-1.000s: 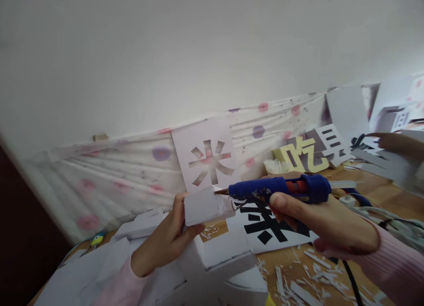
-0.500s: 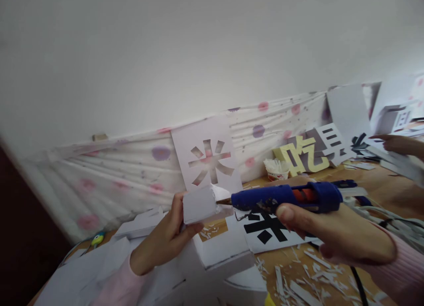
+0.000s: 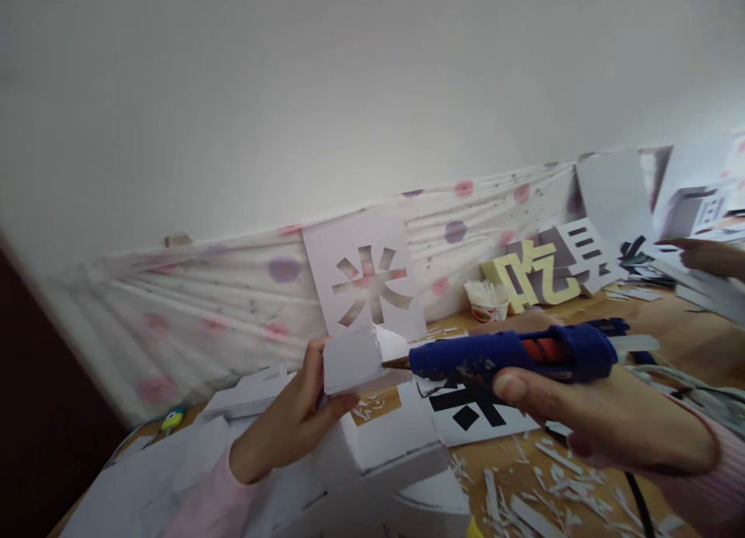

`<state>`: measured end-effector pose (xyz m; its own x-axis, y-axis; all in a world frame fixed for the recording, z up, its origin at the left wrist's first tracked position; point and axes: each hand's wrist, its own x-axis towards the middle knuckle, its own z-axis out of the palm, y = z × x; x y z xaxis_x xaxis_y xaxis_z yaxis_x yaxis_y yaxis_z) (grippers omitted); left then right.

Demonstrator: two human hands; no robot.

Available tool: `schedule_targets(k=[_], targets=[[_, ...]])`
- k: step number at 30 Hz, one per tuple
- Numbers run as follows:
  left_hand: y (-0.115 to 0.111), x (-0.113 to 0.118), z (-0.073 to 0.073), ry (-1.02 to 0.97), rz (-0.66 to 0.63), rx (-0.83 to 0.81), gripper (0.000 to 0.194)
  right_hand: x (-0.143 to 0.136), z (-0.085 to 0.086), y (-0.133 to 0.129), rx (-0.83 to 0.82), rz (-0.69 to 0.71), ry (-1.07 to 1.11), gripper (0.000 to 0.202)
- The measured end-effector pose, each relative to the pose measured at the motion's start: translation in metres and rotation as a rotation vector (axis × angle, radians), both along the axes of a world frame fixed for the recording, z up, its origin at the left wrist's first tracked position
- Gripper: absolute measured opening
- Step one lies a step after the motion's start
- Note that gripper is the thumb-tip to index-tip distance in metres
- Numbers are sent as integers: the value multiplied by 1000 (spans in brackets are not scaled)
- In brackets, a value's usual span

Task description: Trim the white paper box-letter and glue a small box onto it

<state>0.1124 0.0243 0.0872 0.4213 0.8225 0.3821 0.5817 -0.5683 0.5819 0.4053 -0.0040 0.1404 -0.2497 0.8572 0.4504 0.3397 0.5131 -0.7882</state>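
My left hand [image 3: 296,414] is closed on a white foam board piece [image 3: 351,365], gripping its left end between thumb and fingers. In my right hand [image 3: 594,414] is a blue hot glue gun [image 3: 500,355], pointing left. Its metal nozzle meets the right edge of the foam board piece. Just below, a larger white foam board construction [image 3: 401,452] shows a rectangular opening with scraps visible through it. Behind the nozzle lies a white sheet with a black printed character [image 3: 471,406], partly covered by the glue gun and my right hand.
White foam board with a cut-out character [image 3: 372,274] leans on the plastic-covered wall. A paper cup of glue sticks [image 3: 487,301] stands beside a yellow foam character [image 3: 529,278]. Foam scraps [image 3: 552,484] litter the table. At the far right, another person's hand [image 3: 707,257] is over white board.
My right hand and the glue gun have shifted slightly right and down, with the nozzle still at the foam board's edge. My left hand has barely moved.
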Motion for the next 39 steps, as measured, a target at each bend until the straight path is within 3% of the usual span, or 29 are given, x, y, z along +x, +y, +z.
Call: schedule_targets(k=[9, 24, 32, 39], targets=[[-3, 2, 1, 9, -9, 42, 41, -5, 6, 6, 5, 80, 65, 33], [-5, 2, -1, 13, -4, 10, 37, -9, 11, 14, 38, 15, 68, 28], [-4, 0, -1, 3, -19, 8, 42, -6, 8, 11, 23, -13, 19, 51], [-5, 1, -1, 22, -11, 13, 40, -7, 7, 12, 4, 8, 28, 44]])
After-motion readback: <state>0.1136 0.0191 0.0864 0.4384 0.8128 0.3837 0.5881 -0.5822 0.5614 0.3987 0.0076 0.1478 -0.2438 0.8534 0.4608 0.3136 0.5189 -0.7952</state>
